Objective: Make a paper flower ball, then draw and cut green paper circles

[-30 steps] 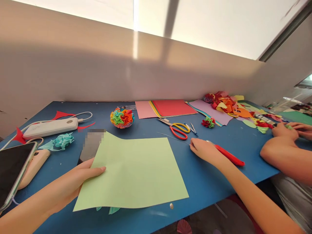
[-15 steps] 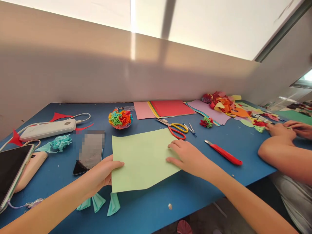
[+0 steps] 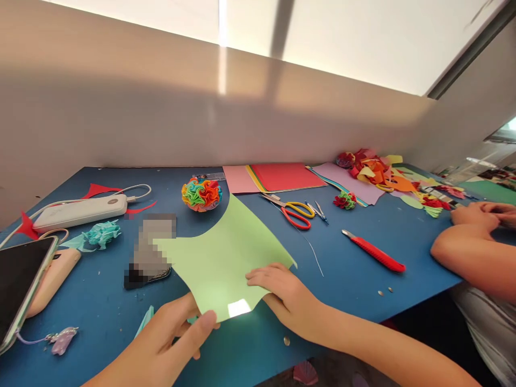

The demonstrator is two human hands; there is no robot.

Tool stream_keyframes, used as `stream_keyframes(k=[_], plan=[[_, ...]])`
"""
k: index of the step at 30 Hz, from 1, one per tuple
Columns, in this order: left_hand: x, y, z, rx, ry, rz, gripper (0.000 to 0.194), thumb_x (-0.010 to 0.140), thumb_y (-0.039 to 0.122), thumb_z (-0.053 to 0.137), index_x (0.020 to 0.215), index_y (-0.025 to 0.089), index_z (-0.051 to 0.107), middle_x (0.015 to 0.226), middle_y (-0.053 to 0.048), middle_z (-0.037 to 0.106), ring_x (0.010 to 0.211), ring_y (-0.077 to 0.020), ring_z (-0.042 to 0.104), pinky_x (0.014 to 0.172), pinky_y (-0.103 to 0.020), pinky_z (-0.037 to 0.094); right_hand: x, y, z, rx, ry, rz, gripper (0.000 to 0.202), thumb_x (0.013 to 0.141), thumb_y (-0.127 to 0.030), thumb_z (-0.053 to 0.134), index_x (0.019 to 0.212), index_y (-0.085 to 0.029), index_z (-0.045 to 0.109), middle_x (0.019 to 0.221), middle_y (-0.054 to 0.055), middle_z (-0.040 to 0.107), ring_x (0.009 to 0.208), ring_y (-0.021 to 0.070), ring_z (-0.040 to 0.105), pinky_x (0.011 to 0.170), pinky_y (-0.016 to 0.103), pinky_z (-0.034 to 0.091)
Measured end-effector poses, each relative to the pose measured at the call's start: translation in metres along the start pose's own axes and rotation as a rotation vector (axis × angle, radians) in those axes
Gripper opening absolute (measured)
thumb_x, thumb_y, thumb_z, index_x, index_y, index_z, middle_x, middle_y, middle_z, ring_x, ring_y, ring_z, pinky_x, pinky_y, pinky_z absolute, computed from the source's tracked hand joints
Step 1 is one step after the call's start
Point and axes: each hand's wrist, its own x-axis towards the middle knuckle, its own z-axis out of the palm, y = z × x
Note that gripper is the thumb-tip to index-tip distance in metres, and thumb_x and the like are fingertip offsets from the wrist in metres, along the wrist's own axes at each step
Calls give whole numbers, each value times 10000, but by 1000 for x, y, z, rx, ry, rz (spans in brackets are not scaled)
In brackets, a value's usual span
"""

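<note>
A sheet of light green paper (image 3: 226, 247) is lifted above the blue table, turned corner-on and bent along its edges. My left hand (image 3: 177, 333) pinches its lower corner, thumb on top and fingers below. My right hand (image 3: 282, 301) grips the lower right edge, fingers lying over the paper and thumb under it. Teal folded paper pieces (image 3: 145, 321) show partly behind my left hand. Beyond the sheet lie scissors (image 3: 291, 209) with red and yellow handles, and a multicoloured ruffled paper ball (image 3: 201, 194).
A phone (image 3: 155, 247), a power bank (image 3: 80, 212) and teal crumpled paper (image 3: 99, 236) lie left. Coloured sheets (image 3: 288, 177) rest by the wall. A red utility knife (image 3: 374, 251) lies right, near another person's arm (image 3: 471, 255). Paper scraps (image 3: 373, 169) pile at the far right.
The green sheet has been turned so one corner faces me and now bends. My left hand has moved right and nearer; my right hand has moved left and down. A thin wire beside the scissors is uncovered.
</note>
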Motion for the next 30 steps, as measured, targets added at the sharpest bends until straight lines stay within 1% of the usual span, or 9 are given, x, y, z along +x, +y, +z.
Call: stream_keyframes(k=[2, 4, 7, 9, 11, 17, 23, 26, 30], plan=[[-6, -7, -4, 468, 94, 327, 366, 890, 481, 492, 1201, 308, 575, 1210, -26, 644, 895, -175, 690, 668, -201, 581, 0, -1, -6, 237, -9, 235, 310, 970, -303, 373, 1060, -189, 646, 1031, 40, 698, 976, 200, 625, 858, 323, 512], [-4, -12, -8, 823, 199, 628, 376, 868, 378, 571, 1231, 280, 567, 1343, -32, 557, 1096, -207, 623, 827, -231, 557, -1, 0, -10, 446, -10, 442, 377, 954, -447, 398, 1015, -193, 671, 963, 24, 706, 924, 216, 634, 818, 326, 524], [9, -15, -13, 1098, 281, 874, 377, 880, 209, 536, 1256, 205, 559, 1403, -69, 496, 1275, -239, 477, 1006, -333, 459, -4, 5, -14, 736, -6, 584, 434, 894, -550, 475, 1053, -196, 670, 1009, 26, 694, 946, 217, 634, 877, 339, 507], [20, -17, -15, 1174, 270, 871, 412, 890, 137, 477, 1295, 187, 528, 1439, -75, 453, 1330, -245, 406, 1047, -381, 411, -7, 11, -16, 825, -1, 629, 451, 873, -565, 505, 1085, -196, 654, 1028, 36, 687, 938, 204, 636, 885, 339, 501], [29, -22, -15, 1210, 250, 815, 477, 898, 81, 403, 1362, 181, 455, 1475, -65, 403, 1367, -238, 351, 1082, -405, 362, -9, 17, -20, 751, 24, 676, 471, 867, -579, 497, 1054, -176, 653, 971, 45, 689, 873, 197, 641, 808, 322, 516], [43, -30, -10, 1225, 211, 765, 564, 917, 96, 343, 1462, 225, 273, 1484, -13, 390, 1352, -209, 380, 1105, -374, 316, -7, 39, -32, 54, -5, 699, 455, 893, -554, 404, 774, -167, 610, 687, 21, 623, 584, 148, 536, 509, 249, 377], [53, -29, -7, 1179, 113, 709, 449, 965, 214, 363, 1414, 214, 376, 1439, -53, 459, 1306, -243, 438, 1064, -404, 338, -4, 43, -37, -98, -47, 691, 372, 900, -476, 406, 653, -203, 459, 603, 1, 537, 521, 140, 460, 478, 243, 277], [57, -27, -6, 1152, 143, 694, 413, 964, 190, 351, 1367, 205, 442, 1357, -71, 542, 1236, -251, 499, 1046, -443, 336, -4, 39, -36, -128, -85, 670, 350, 910, -440, 391, 655, -206, 443, 609, 4, 530, 524, 140, 455, 472, 243, 269], [63, -26, -6, 1220, 162, 713, 452, 943, 172, 365, 1393, 195, 402, 1425, -138, 452, 1293, -305, 435, 1025, -494, 344, -2, 34, -38, -133, -161, 612, 378, 922, -450, 372, 639, -207, 431, 592, -1, 489, 509, 132, 417, 459, 239, 265]])
